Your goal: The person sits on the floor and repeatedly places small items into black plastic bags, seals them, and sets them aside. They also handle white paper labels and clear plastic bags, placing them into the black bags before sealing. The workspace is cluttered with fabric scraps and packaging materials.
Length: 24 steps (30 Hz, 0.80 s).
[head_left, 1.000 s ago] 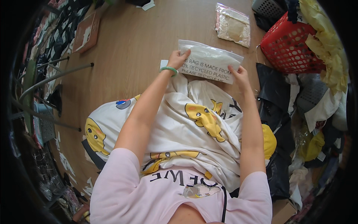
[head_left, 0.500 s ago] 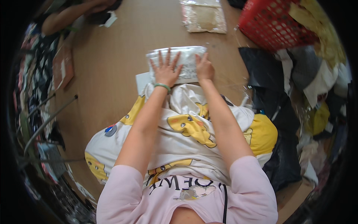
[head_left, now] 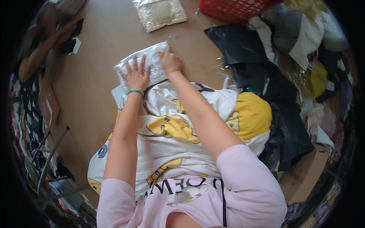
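Observation:
A flat transparent plastic packet (head_left: 153, 68) with something white folded inside lies on the brown surface, just past my lap. My left hand (head_left: 136, 76) rests flat on its left part, fingers spread, a green bangle at the wrist. At the packet's right edge is my right hand (head_left: 171, 63), its fingers curled and its forefinger and thumb at the plastic. What lies under those curled fingers is hidden. A white card or sheet (head_left: 118, 95) sticks out below the packet's left corner, beside the white and yellow cartoon-print cloth (head_left: 167, 125) over my legs.
Another plastic packet (head_left: 161, 14) lies farther off. A red perforated basket (head_left: 235, 9) stands at the far right, above black plastic bags (head_left: 243, 45) and heaped fabric. A co-worker's arm (head_left: 45, 49) holds a dark object at the far left. Curved metal rods (head_left: 53, 159) rise at my left.
The view has swung, so the packet and both hands sit farther left and tilted. Both hands stay on the packet, my right one more curled. The co-worker's arm shows more fully.

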### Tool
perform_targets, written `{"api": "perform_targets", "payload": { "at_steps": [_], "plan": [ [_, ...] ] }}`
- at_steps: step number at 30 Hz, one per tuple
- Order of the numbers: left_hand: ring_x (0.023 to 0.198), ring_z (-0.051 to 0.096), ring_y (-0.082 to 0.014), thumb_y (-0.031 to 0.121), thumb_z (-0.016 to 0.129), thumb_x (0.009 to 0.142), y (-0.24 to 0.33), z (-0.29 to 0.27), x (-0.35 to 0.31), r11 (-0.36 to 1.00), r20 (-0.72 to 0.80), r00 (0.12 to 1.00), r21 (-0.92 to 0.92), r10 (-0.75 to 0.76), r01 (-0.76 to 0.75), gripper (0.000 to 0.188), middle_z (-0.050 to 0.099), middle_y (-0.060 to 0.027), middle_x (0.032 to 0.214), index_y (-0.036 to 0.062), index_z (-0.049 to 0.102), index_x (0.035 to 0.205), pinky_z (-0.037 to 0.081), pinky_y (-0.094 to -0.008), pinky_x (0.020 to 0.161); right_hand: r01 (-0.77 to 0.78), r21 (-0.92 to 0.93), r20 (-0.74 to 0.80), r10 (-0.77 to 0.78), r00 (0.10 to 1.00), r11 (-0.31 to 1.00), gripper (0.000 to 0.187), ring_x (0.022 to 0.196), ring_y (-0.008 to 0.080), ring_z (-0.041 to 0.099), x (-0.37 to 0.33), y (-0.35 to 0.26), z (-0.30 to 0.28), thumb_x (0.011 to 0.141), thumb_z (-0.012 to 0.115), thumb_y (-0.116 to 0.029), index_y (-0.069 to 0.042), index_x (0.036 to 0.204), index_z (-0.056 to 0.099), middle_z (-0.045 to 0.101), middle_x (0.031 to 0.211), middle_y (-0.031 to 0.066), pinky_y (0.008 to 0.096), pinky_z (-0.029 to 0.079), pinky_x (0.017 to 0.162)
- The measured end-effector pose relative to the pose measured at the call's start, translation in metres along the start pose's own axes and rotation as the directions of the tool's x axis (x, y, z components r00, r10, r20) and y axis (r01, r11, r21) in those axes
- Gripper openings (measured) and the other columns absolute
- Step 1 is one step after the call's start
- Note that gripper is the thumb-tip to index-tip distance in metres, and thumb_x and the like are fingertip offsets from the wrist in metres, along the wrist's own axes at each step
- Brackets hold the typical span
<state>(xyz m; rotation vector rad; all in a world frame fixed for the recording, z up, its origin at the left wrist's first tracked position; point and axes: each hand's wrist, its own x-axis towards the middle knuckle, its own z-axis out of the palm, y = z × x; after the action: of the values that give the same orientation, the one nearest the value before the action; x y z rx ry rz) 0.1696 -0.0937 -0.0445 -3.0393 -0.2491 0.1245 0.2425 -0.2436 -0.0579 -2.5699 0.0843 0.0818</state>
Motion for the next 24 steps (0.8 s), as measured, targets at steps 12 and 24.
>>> {"api": "perform_targets", "payload": {
  "at_steps": [12,24],
  "plan": [
    [0.149,0.012,-0.0373,0.054,0.038,0.100,-0.032,0.001,-0.006,0.968,0.087,0.989,-0.230,0.118,-0.095,0.061,0.015,-0.0053,0.164,0.0398,0.017,0.155,0.005,-0.0720,0.111,0.171,0.425,0.140,-0.251,0.958,0.889,0.034,0.094,0.0260,0.070,-0.082,0.087,-0.231,0.087,0.068,-0.035,-0.006,0.105,0.072,0.072,0.100,0.0133,0.0360,0.054,0.083],
    [0.142,0.035,-0.0306,0.030,0.055,0.098,-0.024,-0.017,-0.136,0.718,-0.175,0.979,-0.669,0.100,-0.193,0.057,0.042,-0.0121,0.151,0.0122,0.038,0.149,0.010,-0.0565,0.117,-0.647,0.063,-0.114,0.649,0.752,0.760,0.042,0.099,0.0339,0.068,-0.263,0.448,-0.274,0.075,0.077,-0.041,-0.009,0.101,0.073,0.071,0.104,0.0166,0.0413,0.054,0.086]
  ]
}}
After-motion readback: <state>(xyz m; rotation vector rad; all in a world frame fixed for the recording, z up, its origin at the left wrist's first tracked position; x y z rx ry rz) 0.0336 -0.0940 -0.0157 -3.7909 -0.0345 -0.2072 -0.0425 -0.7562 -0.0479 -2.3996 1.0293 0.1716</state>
